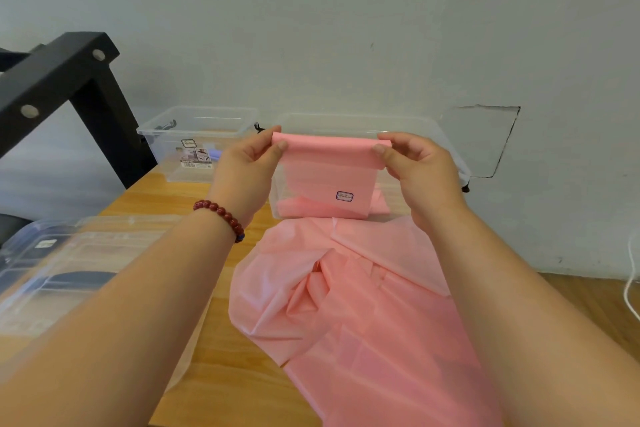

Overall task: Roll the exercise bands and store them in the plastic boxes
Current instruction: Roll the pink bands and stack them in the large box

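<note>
Above the bench (214,392), starting to roll the pink exercise band (325,170).
Pinching top edge with curled fingers (278,146) of left hand (247,166) and right hand (417,166); leaving rest heaped on bench before clear plastic box (363,120). Next: wind evenly, edges aligned.

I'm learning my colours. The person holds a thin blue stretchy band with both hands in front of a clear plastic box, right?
No, the thin stretchy band is pink, not blue. The head view shows the left hand and right hand holding it in front of the clear plastic box.
</note>
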